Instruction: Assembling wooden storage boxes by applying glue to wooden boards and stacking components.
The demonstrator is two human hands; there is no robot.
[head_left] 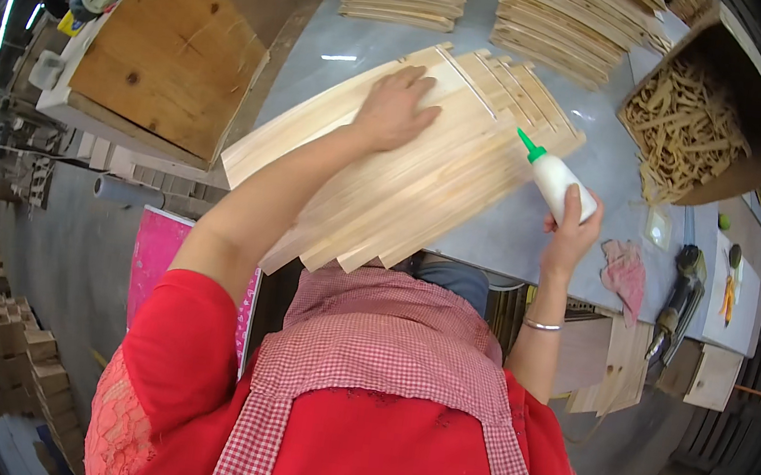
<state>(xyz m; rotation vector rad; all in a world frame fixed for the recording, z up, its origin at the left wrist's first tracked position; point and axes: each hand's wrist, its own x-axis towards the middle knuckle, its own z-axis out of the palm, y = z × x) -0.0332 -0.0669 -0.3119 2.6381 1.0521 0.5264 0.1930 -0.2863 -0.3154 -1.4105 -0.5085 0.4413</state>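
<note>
Several pale wooden boards (387,186) lie overlapped like a fan across the table in front of me, with grooves along their far ends. My left hand (398,111) rests on the top board, fingers stretched out over the wood. In my right hand (574,225) is a white glue bottle (553,183) with a green nozzle, its tip pointing up and left at the boards' right ends. The fingers wrap round the bottle's lower part, and the nozzle tip appears close to the grooved ends; whether it touches them I cannot tell.
Stacks of boards (559,22) stand at the table's far side. A box of thin wooden strips (689,123) is at the far right. Nearer lie a pink cloth (623,275) and a dark power tool (680,298). To the left stands a wooden box (171,50).
</note>
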